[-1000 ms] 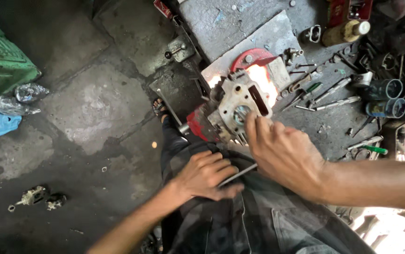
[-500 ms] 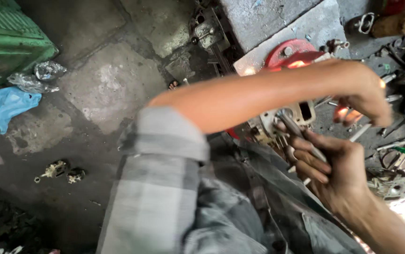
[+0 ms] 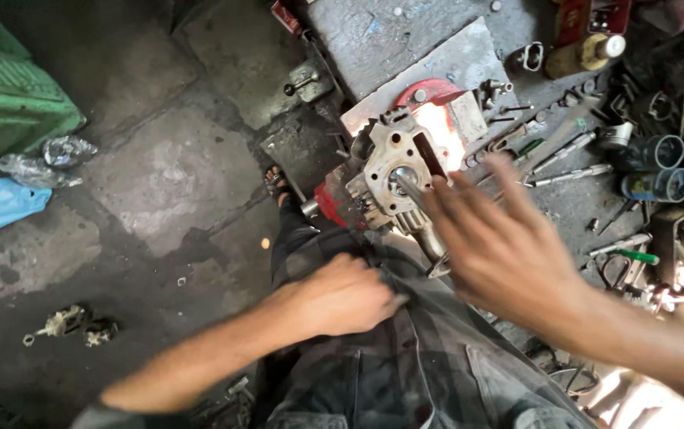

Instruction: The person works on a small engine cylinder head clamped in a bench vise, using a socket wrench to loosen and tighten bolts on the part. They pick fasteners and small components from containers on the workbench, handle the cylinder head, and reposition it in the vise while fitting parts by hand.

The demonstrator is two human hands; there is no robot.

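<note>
1. The right hand (image 3: 509,246) hovers with fingers spread, blurred, grasping nothing; its fingertips are just beside a metal rod (image 3: 415,199) at its 10 o'clock.
2. The rod pokes from the bore of the engine part (image 3: 393,171), which sits clamped in a red vise (image 3: 330,202), probably to keep it steady.
3. The left hand (image 3: 342,298) is clenched, bunching dark trouser cloth (image 3: 405,349) at the lap.
4. Loose tools (image 3: 568,171) lie at the part's 3 o'clock, within reach.
</note>
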